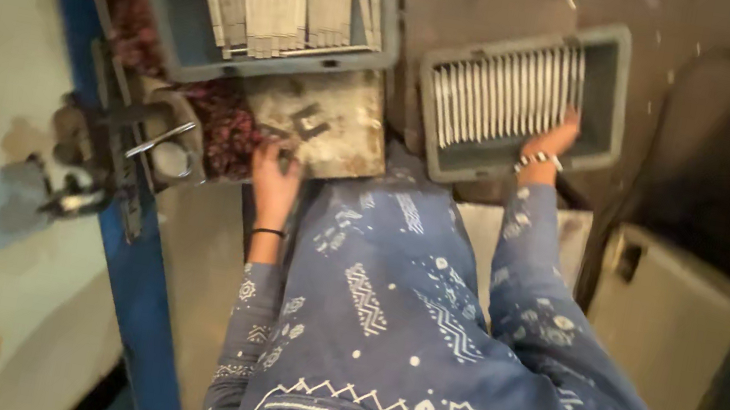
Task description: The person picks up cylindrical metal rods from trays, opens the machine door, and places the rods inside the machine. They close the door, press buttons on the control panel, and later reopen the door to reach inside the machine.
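Note:
My left hand (276,178) rests on the near edge of a worn metal plate (347,133), its fingers closed around a small dark metal piece (305,121). My right hand (554,140) reaches into a grey plastic crate (605,97) on the floor, fingers touching the end of a row of flat pale metal strips (502,95) standing on edge. Whether it grips one is hidden. Blue patterned sleeves cover both arms.
A second grey crate (174,15) of stacked pale strips stands above the plate. Reddish-brown scraps (226,118) lie beside it. A blue machine frame (136,275) with a lever mechanism (101,156) is at left. A beige box (672,316) and a dark cable (650,154) are at right.

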Action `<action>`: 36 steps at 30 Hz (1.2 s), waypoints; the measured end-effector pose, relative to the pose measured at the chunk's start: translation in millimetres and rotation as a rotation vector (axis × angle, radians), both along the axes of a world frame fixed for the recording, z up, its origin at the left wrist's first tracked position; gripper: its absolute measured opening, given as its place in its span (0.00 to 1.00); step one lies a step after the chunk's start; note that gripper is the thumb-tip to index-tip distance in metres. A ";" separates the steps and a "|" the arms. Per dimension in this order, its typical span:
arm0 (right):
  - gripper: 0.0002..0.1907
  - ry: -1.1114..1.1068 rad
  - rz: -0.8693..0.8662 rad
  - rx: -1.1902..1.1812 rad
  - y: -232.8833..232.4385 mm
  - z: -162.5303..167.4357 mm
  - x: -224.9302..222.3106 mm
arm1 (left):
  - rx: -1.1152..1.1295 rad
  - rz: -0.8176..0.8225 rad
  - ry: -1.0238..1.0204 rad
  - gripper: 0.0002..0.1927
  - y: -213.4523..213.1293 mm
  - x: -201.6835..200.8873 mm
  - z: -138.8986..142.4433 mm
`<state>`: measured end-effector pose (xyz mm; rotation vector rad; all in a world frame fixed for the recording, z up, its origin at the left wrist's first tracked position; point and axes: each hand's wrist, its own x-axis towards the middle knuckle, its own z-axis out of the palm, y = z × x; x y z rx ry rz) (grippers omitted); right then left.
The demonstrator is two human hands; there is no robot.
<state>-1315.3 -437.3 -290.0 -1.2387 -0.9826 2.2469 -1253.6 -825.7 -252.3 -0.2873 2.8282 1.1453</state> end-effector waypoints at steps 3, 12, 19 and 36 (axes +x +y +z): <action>0.31 -0.177 0.056 0.071 -1.7 2.3 2.6 | -0.004 0.051 0.020 0.19 -0.3 10.1 6.4; 0.56 -0.480 0.697 1.272 -128.1 29.8 13.6 | 0.087 0.321 0.109 0.13 -25.7 82.5 48.9; 0.39 0.594 1.449 1.478 -299.2 66.3 149.4 | 0.262 0.540 0.209 0.09 -36.7 238.6 54.6; 0.18 2.077 2.754 0.850 -466.1 46.8 554.9 | 0.407 1.896 0.759 0.09 36.9 633.8 10.5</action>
